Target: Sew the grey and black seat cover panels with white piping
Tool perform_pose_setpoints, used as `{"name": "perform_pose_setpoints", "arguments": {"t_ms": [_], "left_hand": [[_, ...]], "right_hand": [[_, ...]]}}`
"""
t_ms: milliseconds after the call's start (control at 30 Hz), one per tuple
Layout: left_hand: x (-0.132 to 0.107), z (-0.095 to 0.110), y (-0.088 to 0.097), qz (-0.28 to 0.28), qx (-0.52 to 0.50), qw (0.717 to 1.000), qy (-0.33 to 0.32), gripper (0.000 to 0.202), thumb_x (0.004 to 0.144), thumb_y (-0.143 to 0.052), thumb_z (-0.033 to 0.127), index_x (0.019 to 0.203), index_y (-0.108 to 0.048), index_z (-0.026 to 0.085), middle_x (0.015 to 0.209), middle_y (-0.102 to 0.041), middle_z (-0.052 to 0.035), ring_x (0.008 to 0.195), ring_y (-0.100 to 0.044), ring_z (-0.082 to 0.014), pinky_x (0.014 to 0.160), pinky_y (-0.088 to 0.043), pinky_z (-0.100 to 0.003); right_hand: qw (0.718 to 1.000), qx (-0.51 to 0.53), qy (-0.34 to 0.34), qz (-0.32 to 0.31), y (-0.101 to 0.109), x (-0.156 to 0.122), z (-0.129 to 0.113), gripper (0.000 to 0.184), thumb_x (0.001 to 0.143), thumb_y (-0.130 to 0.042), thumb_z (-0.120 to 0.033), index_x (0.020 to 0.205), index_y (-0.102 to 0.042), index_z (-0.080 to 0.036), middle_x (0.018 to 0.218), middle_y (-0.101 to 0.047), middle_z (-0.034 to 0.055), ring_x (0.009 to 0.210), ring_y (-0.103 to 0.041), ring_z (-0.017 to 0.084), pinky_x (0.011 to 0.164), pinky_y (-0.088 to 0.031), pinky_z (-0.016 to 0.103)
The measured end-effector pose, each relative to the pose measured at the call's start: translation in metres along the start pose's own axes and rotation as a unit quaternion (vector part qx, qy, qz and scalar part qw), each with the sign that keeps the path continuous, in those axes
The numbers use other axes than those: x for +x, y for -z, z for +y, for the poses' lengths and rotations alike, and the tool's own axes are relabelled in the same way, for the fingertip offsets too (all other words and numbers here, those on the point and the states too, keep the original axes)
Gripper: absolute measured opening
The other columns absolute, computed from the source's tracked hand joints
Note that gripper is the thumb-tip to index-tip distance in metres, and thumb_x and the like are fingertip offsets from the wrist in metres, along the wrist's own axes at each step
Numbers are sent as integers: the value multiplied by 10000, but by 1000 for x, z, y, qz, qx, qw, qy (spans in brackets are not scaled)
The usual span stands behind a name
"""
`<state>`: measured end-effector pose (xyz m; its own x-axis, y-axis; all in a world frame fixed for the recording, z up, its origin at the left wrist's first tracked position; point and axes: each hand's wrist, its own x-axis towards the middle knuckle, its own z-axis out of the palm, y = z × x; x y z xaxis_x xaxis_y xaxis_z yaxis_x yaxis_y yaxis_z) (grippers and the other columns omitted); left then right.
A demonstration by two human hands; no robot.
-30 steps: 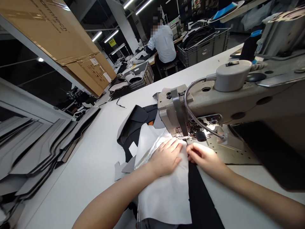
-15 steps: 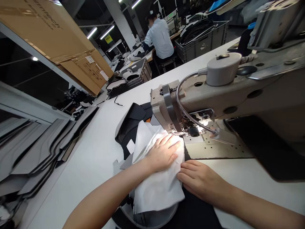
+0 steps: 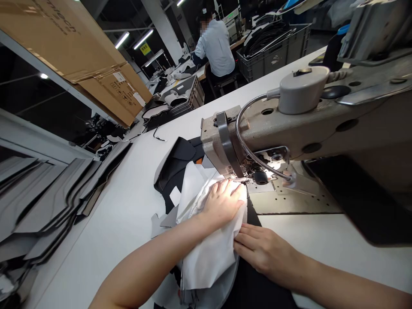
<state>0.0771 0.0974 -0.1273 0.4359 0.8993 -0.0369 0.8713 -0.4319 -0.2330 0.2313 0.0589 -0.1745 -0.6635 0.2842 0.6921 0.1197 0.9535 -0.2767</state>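
Observation:
A white fabric piece (image 3: 209,262) lies over dark and grey layers, its far end under the head of a sewing machine (image 3: 222,141). My left hand (image 3: 223,201) rests on top of it close to the lit needle area, fingers extended and slightly bent, pressing down. At the right edge of the cloth, my right hand (image 3: 267,249) has its fingers together on the fabric's border; its thumb is hidden. Black material (image 3: 254,279) spreads beneath that hand. The needle point itself is hard to make out.
A black phone-like slab (image 3: 360,197) sits at the right by the machine. Stacked grey panels (image 3: 58,193) line the left, below a cardboard box (image 3: 80,56). Farther back, a person (image 3: 215,47) sits near grey crates (image 3: 273,56). Black pieces (image 3: 180,159) lie behind the cloth.
My right hand has shifted slightly left and nearer to me, and the cloth's right edge is drawn inward and folded. My left hand's fingers are a little more bent.

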Motion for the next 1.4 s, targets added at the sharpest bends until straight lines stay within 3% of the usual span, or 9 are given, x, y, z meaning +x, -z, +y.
{"name": "perform_pose_setpoints", "arguments": {"t_ms": [200,267,400,567,767,867,1000,1267,1400], "left_hand": [[-2,-5,-8,5,-34,999,-19,419,945,-407,394,1286,-479,162,1351,-479,-83,1246,-389,-256,1007,-358,-415],[-4,-9,-6,4,-40,998,-42,427,943,-420,413,1299,-468,183,1365,-473,-44,1264,-373,-230,1040,-326,-391],[-10,-15,-2,1,-42,997,-72,562,915,-403,565,1348,-423,208,1424,-408,-45,1290,-345,-241,1056,-297,-390],[-11,-15,-3,-9,-18,997,-70,649,896,-362,632,1369,-391,188,1443,-381,-62,1292,-341,-245,1012,-334,-384],[-9,-14,-5,-22,-15,998,-61,707,890,-361,644,1380,-374,135,1431,-394,-96,1293,-335,-258,1018,-323,-388],[-9,-15,-4,-20,-22,997,-66,705,886,-383,638,1375,-373,130,1429,-396,-94,1304,-321,-256,1032,-310,-386],[-10,-16,-6,-16,-27,997,-64,703,886,-396,632,1365,-378,118,1426,-402,-98,1306,-324,-258,1037,-302,-384],[-9,-15,-7,-15,-31,997,-63,661,887,-403,628,1332,-414,140,1403,-426,-96,1285,-351,-266,1018,-315,-388],[3,-19,-7,-31,-34,997,-55,654,882,-415,625,1314,-426,134,1341,-480,-109,1236,-396,-264,1004,-332,-388]], "right_hand": [[999,36,0,-25,2,-5,-3,280,868,-362,-33,908,-626,-115,866,-644,84,850,-601,179,957,-450,343],[997,62,-19,-41,9,-7,2,289,866,-360,-69,954,-628,-134,885,-649,85,858,-604,177,908,-472,324],[987,32,-156,-35,23,-9,24,295,892,-356,-135,958,-639,-185,858,-663,58,756,-616,149,661,-489,248],[960,-87,-267,-5,21,-17,59,295,907,-373,-205,1042,-635,-197,874,-684,27,784,-636,163,612,-468,256],[955,-139,-260,-18,20,-16,71,320,897,-386,-210,1107,-627,-220,847,-675,5,710,-631,139,568,-431,244],[950,-202,-229,-70,18,-10,70,367,859,-420,-187,1167,-610,-248,761,-624,4,605,-598,150,476,-357,265],[935,-267,-204,-116,13,-5,67,408,795,-463,-140,1172,-612,-188,715,-599,23,603,-589,182,476,-332,285],[944,-238,-202,-105,11,-3,69,432,741,-467,-89,1142,-617,-147,720,-635,24,625,-596,175,506,-362,282],[947,-236,-201,-80,10,-7,71,386,790,-444,-96,1138,-606,-127,722,-609,41,623,-578,186,487,-340,286]]}}
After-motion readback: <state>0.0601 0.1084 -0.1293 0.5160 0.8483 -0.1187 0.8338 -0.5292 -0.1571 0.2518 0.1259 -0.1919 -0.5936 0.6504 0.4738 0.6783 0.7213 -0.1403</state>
